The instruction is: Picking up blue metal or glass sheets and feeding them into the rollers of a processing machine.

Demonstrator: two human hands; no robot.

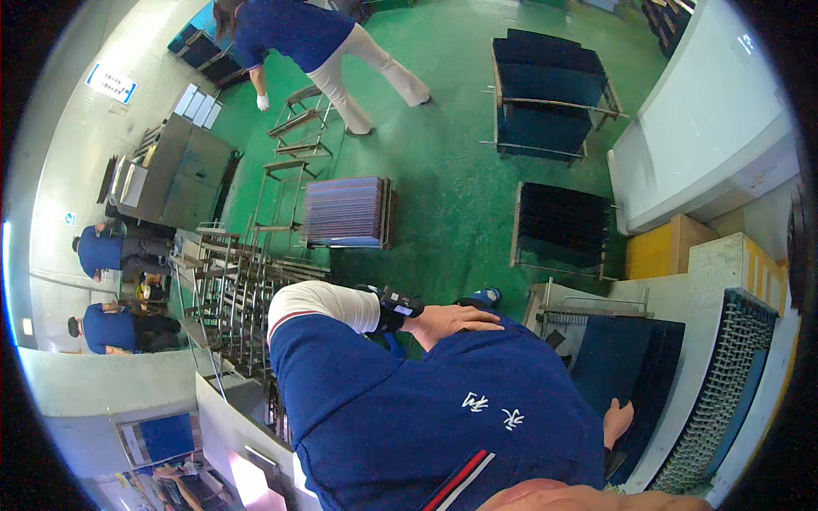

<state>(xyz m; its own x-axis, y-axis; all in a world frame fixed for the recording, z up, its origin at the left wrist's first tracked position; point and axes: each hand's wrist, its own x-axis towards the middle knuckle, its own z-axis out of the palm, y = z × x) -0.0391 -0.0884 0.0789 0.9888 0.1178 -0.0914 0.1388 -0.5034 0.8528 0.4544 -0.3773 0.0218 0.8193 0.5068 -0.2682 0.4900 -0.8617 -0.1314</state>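
Note:
My left hand point(455, 324) lies flat against the front of my navy shirt point(443, 409), fingers stretched out and holding nothing. A white sleeve point(328, 308) covers that arm, with a black strapped device point(397, 308) at the wrist. Low on the right, my right hand point(619, 420) is over the dark blue panels point(622, 358), which stand in a rack by my side. Its fingers look bent in at the panels; what they grip, if anything, is hidden. Most of my right arm is out of sight behind my shirt.
Ahead stand a rack of purplish panels point(345, 213), a dark panel rack point(562, 226) and a taller one point(550, 94). Metal frames point(243, 289) crowd the left. A co-worker point(294, 34) walks at the far left. Right are a white machine point(699, 119) and a chain-like conveyor point(724, 392).

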